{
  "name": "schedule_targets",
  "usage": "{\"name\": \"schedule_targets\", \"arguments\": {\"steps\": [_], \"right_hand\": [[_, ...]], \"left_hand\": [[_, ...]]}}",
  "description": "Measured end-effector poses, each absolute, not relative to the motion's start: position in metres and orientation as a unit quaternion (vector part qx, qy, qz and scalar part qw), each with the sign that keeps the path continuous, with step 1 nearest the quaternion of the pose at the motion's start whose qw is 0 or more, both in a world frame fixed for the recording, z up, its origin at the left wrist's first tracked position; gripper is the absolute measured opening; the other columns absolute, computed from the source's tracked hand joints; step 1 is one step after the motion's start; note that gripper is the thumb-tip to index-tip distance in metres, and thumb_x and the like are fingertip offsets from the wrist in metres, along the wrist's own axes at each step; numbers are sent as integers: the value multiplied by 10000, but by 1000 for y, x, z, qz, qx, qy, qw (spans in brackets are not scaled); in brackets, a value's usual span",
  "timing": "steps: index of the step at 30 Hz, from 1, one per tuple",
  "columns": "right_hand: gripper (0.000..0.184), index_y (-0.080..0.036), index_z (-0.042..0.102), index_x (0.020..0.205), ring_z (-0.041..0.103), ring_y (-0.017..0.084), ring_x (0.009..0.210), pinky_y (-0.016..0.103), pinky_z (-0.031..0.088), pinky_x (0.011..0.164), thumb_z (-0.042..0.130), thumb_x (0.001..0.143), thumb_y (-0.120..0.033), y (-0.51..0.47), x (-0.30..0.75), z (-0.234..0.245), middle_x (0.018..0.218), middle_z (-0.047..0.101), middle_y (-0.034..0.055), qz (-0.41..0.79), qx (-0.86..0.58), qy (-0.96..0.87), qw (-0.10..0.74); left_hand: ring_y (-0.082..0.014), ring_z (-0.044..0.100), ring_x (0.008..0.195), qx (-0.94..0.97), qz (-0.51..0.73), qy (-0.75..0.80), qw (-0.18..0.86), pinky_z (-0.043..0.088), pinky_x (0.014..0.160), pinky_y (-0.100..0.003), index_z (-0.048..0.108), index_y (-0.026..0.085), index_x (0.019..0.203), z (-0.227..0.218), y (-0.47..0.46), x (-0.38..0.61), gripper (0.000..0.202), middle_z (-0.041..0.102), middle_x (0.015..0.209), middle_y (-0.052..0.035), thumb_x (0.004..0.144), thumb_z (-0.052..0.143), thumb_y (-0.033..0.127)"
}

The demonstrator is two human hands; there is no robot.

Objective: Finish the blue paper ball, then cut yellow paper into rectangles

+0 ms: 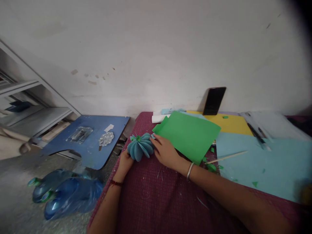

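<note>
A blue paper ball (pixel 140 148), built of several folded rounded leaves with small green paper pieces on top, is held above the cloth-covered table. My left hand (pixel 125 162) is closed on it from the lower left, its fingers partly hidden behind the ball. On the other side, my right hand (pixel 167 152) pinches a small pale blue-grey bit (pixel 153 136) at the ball's right edge; whether that bit is joined to the ball I cannot tell. Just behind the right hand lies a green paper sheet (pixel 188 133).
Light blue paper (pixel 273 165) bears a wooden stick (pixel 226 157) and green scraps. Yellow paper (pixel 236 125) lies farther back. A phone (pixel 214 100) leans on the wall. Left stands a blue board (pixel 90 143); big plastic bottles (pixel 73 193) lie on the floor.
</note>
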State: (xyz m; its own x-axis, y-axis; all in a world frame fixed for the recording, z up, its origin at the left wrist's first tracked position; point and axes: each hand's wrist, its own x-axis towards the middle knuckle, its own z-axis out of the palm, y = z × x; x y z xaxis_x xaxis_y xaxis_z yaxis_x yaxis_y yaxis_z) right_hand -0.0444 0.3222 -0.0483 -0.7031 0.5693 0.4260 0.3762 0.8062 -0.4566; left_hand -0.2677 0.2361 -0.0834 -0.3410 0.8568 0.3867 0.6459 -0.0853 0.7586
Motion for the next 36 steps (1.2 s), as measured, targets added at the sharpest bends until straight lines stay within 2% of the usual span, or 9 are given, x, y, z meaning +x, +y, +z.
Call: {"name": "schedule_targets", "arguments": {"steps": [2, 3, 5, 8, 11, 16, 21, 28, 36], "right_hand": [[542, -177, 441, 1382, 445, 327, 1207, 494, 382, 983, 519, 847, -140, 315, -43, -46, 1447, 376, 178, 133, -263, -920, 260], [524, -188, 463, 1365, 466, 323, 1165, 490, 386, 963, 519, 847, -136, 312, -42, -46, 1395, 425, 180, 123, -266, -922, 252], [424, -194, 538, 1285, 506, 294, 1054, 467, 401, 921, 509, 865, -147, 306, -40, -44, 1188, 543, 167, 123, -260, -928, 235], [286, -177, 609, 1140, 526, 236, 965, 403, 433, 895, 463, 895, -148, 303, -42, -44, 1010, 571, 116, 189, -202, -932, 234], [283, -173, 618, 1070, 539, 190, 1024, 351, 449, 936, 428, 879, -84, 308, -53, -48, 1073, 584, 93, 311, -145, -897, 280], [305, -146, 603, 1129, 580, 190, 1073, 377, 437, 1001, 433, 880, -99, 316, -85, -66, 1142, 639, 108, 440, -175, -827, 302], [389, -139, 568, 1228, 534, 214, 1188, 422, 372, 1076, 457, 858, -97, 318, -93, -80, 1272, 597, 133, 450, -167, -824, 300], [422, -164, 577, 1231, 535, 210, 1201, 420, 359, 1093, 451, 840, -65, 323, -84, -80, 1296, 596, 109, 460, -139, -832, 279], [535, -150, 543, 1285, 505, 245, 1241, 449, 345, 1107, 485, 766, -35, 322, -94, -100, 1332, 568, 122, 468, -163, -810, 312]], "left_hand": [[-199, 640, 720, 563, 475, 667, 113, 555, 705, -352, 657, 192, 747, -83, 235, -266, 145, 717, 759, -40, 677, 533, 216], [-199, 645, 738, 563, 475, 667, 114, 556, 718, -354, 667, 189, 777, -83, 235, -265, 165, 724, 786, -43, 683, 534, 218], [-198, 652, 772, 563, 474, 667, 117, 556, 745, -355, 679, 182, 827, -83, 233, -263, 202, 734, 838, -43, 687, 535, 209], [-195, 652, 759, 563, 470, 669, 119, 557, 737, -346, 681, 177, 787, -84, 232, -263, 185, 734, 809, -33, 676, 533, 180], [-214, 663, 784, 564, 467, 670, 122, 560, 759, -365, 685, 184, 767, -86, 232, -264, 155, 735, 792, -39, 677, 558, 185], [-258, 667, 972, 569, 472, 663, 117, 538, 883, -415, 702, 196, 942, -92, 235, -268, 274, 736, 1004, -86, 685, 621, 243], [-252, 682, 898, 567, 473, 665, 114, 551, 851, -422, 701, 190, 906, -97, 238, -269, 241, 744, 940, -90, 693, 617, 265], [-215, 651, 699, 573, 467, 659, 140, 567, 713, -364, 647, 212, 632, -89, 239, -264, 101, 699, 662, -36, 693, 566, 219], [-193, 614, 651, 573, 461, 658, 162, 539, 651, -325, 654, 176, 631, -85, 239, -254, 117, 692, 659, -40, 668, 554, 223]]}}
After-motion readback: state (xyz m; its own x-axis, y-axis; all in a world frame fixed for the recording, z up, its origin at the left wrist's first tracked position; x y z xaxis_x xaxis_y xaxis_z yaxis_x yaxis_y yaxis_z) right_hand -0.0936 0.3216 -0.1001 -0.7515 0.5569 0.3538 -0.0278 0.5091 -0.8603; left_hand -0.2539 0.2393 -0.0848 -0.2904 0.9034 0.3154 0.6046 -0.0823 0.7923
